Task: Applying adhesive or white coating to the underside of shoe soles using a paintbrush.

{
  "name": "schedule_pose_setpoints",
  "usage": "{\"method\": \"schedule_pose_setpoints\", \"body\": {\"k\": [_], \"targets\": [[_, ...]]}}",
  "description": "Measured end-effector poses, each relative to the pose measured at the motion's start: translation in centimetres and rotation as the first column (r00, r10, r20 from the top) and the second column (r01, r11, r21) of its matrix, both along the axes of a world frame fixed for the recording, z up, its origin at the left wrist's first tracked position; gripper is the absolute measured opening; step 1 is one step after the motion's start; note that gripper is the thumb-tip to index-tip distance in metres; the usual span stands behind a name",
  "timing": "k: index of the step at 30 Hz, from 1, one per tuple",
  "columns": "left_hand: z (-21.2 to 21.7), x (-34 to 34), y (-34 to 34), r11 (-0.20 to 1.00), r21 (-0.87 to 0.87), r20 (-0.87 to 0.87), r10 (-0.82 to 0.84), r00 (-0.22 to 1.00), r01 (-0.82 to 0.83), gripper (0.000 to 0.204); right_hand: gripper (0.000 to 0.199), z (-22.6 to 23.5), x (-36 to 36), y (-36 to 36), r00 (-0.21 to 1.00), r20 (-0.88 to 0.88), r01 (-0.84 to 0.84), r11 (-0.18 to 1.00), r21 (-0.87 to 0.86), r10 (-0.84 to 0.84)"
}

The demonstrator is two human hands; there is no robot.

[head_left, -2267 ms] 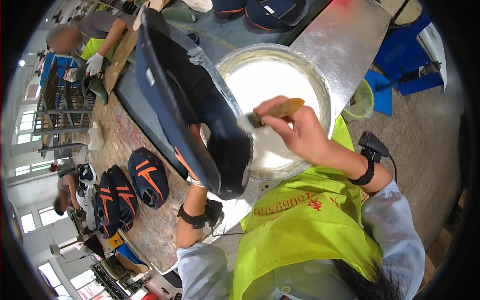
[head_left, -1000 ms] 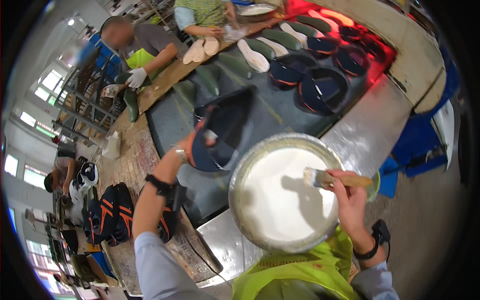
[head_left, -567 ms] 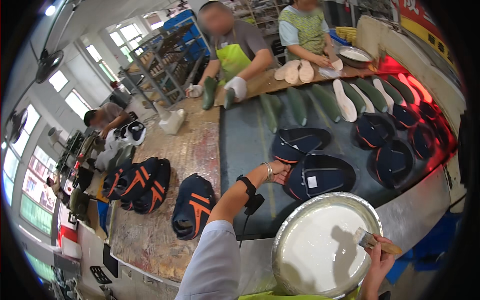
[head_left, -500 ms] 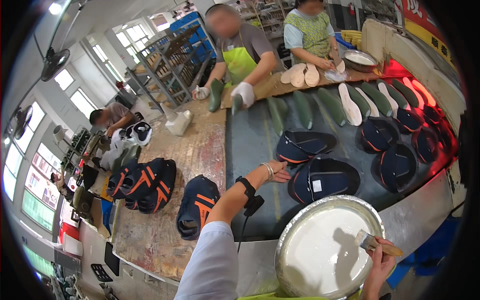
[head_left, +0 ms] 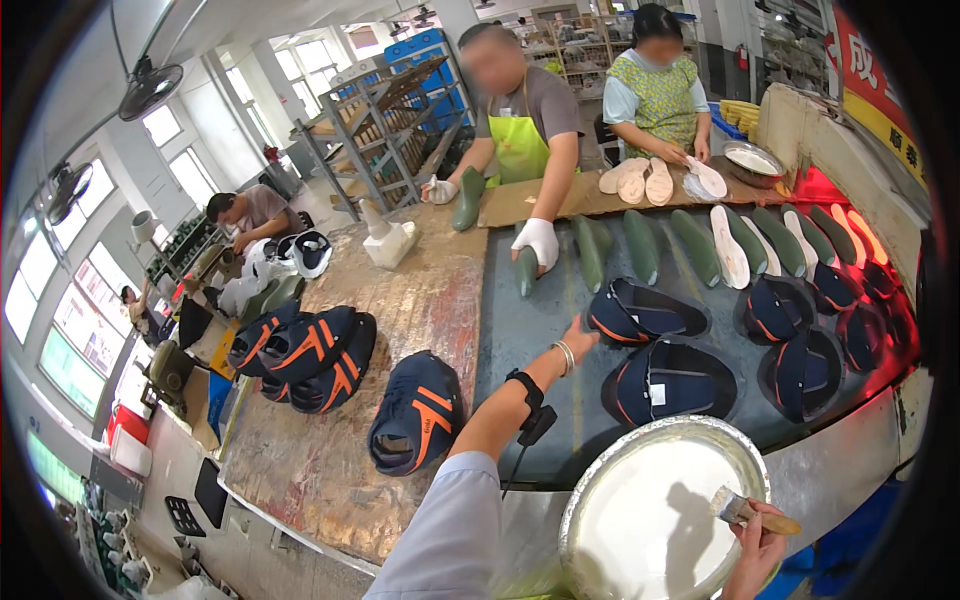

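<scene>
My right hand (head_left: 760, 545) grips the handle of a paintbrush (head_left: 740, 510) over a wide metal basin (head_left: 572, 520) of white liquid. The brush's bristles point left and cast a shadow on the liquid. My left hand (head_left: 582, 336) reaches out across the dark surface, against the left end of a navy shoe upper (head_left: 645, 312) with orange trim. How its fingers sit there is hard to make out. Just nearer lies a second navy shoe upper (head_left: 672, 385) with a white label inside, between my left hand and the basin.
Left on the worn wooden table (head_left: 300, 470) are a single navy-orange shoe (head_left: 415, 410) and a pile of similar shoes (head_left: 305, 355). Green foot-shaped pieces (head_left: 645, 245) line the far side; more uppers (head_left: 805, 370) lie right, by a red glow. Two people work opposite.
My left hand has moved forward from beside the uppers to the farther one's end. The right hand keeps the brush over the basin. The view has shifted; the gloved co-worker's hand moved nearer.
</scene>
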State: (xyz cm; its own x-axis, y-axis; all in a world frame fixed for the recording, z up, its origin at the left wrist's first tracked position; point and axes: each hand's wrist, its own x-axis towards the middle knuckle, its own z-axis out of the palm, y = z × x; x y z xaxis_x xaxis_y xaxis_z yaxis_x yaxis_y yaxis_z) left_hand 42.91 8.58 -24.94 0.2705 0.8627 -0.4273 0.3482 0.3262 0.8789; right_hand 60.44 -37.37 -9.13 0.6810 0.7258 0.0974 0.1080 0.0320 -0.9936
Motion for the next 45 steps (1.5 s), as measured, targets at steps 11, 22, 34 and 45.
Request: {"method": "schedule_pose_setpoints", "body": {"k": [11,22,34,45], "targets": [[5.0,2.5,-10.1,0.765,-0.296,0.339,-0.476,0.811,0.572,0.098,0.021,-0.5,0.0,-1.3,1.0,0.021,-0.019,1.0,0.019,0.019],[13.0,-17.4,-3.9,0.416,-0.375,-0.707,-0.707,0.035,0.828,0.061,0.022,0.0,-2.2,-3.8,0.995,-0.089,-0.046,0.999,0.003,0.046],[11.6,-33.9,-13.4,0.711,0.066,-0.974,-0.105,0.199,0.7,0.094,0.024,1.1,-5.4,-3.5,0.986,-0.002,-0.165,0.986,0.0,0.165],[17.6,-39.1,-25.9,0.665,0.663,0.374,0.103,0.922,-0.344,0.054,0.025,0.9,-5.8,-3.5,0.985,-0.015,-0.174,0.985,-0.012,0.174]]}}
